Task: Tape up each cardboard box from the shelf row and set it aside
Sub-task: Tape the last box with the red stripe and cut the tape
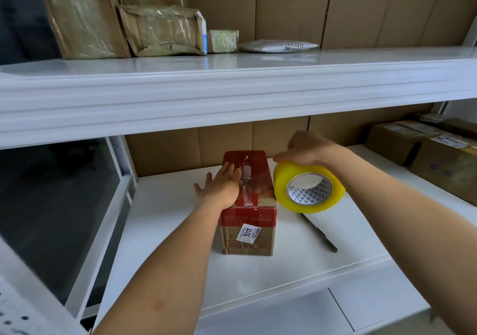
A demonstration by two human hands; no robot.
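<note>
We note the cardboard box (247,205) standing on the lower shelf (180,257), red-topped, with a white sticker on its near face, and the left hand (224,185) lying flat across its top, fingers straight, pressing rather than gripping. The right hand (307,148) has its grip clenched over the top of the yellow tape roll (308,187), which hangs just beside the box's right edge; a glossy strip seems to run across the lid, though we cannot tell whether it is still joined to the roll. Main risk, in our judgement — the box is narrow and light-looking, and only a flat palm holds it down, so a pull on the tape toward the right could slide or tip it on the smooth white shelf. A second risk: if the strip goes slack, clear tape tends to fold onto itself or wrinkle over the seam, leaving the flaps poorly sealed. A dark pen-like tool (320,232) lies on the shelf just right of the box, below the roll; a lowered roll or wrist could knock it toward the shelf's front edge. The upper shelf (232,89) juts out close above the hands — lifting the box out carelessly could catch its lip. Taped parcels (124,27) sit on that upper shelf, and more boxes (428,154) wait at the lower right, well apart from the work.
</note>
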